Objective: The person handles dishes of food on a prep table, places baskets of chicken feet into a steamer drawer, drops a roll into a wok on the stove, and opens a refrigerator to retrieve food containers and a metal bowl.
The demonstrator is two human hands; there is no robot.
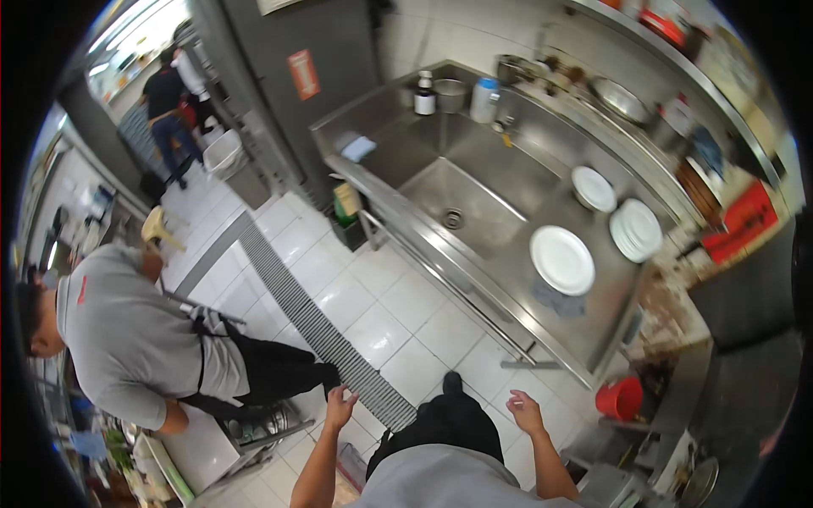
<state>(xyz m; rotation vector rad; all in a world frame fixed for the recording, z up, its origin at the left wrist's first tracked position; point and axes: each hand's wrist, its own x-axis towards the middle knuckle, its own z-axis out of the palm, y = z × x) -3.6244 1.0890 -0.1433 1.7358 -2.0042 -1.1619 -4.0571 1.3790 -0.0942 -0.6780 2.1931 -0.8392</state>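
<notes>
My left hand point(340, 408) hangs in the air at my left side, fingers loosely bent and apart, with nothing in it. On the other side, my right hand point(526, 411) is also bare, its fingers slightly curled and spread. Neither one touches anything. Ahead is a steel sink counter point(461, 292). On its right part lie a white oval plate stack point(562, 260), a second stack of white plates point(636, 230) and white bowls point(594, 189). A grey cloth point(559, 300) sticks out beside the oval plates.
A co-worker in a grey shirt point(144, 326) bends over a counter at left. A drain grate point(313, 326) crosses the tiled floor point(373, 326). Near the sink's right leg stands a red bucket point(619, 398). Bottles point(484, 100) line the sink's back; other people point(165, 102) stand far off.
</notes>
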